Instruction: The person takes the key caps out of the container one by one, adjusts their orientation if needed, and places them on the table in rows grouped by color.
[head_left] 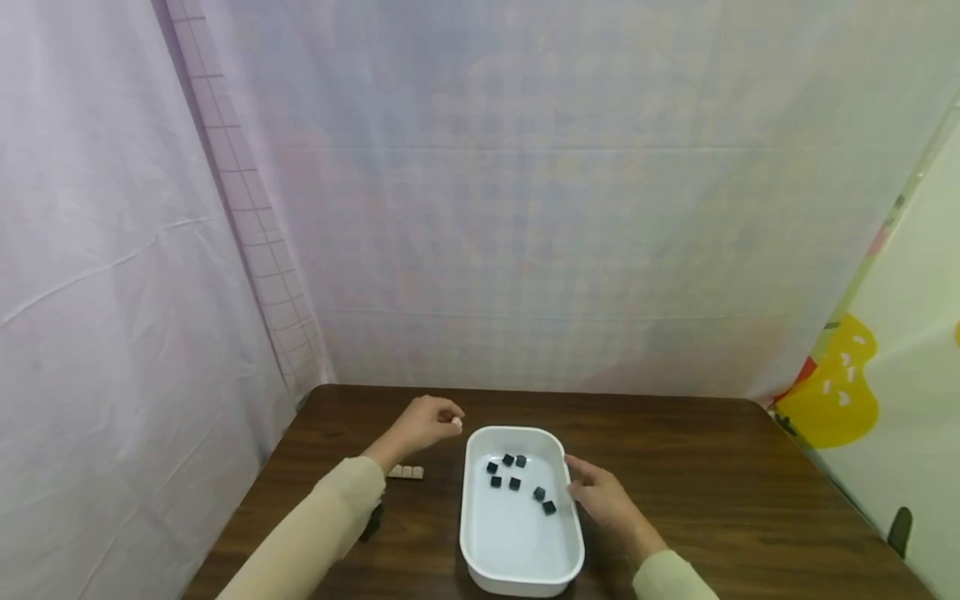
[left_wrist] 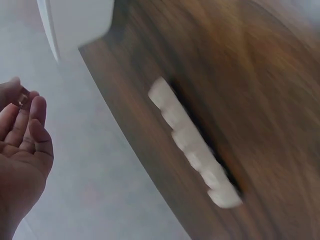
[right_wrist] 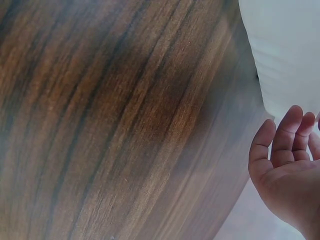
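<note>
My left hand is raised over the table beyond the tray's far left corner, pinching a small whitish cube between thumb and fingers. In the left wrist view, that hand shows its fingertips drawn together. A white tray with several small black cubes scattered inside stands at the table's near middle. Against the tray's right side lies my right hand, its fingers loosely extended along the rim. In a row left of the tray sit several whitish cubes, partly covered by my left forearm in the head view.
The dark brown wooden table extends on both sides of the tray. Pale curtains hang behind it and on the left. A light cloth with a yellow print hangs at the right.
</note>
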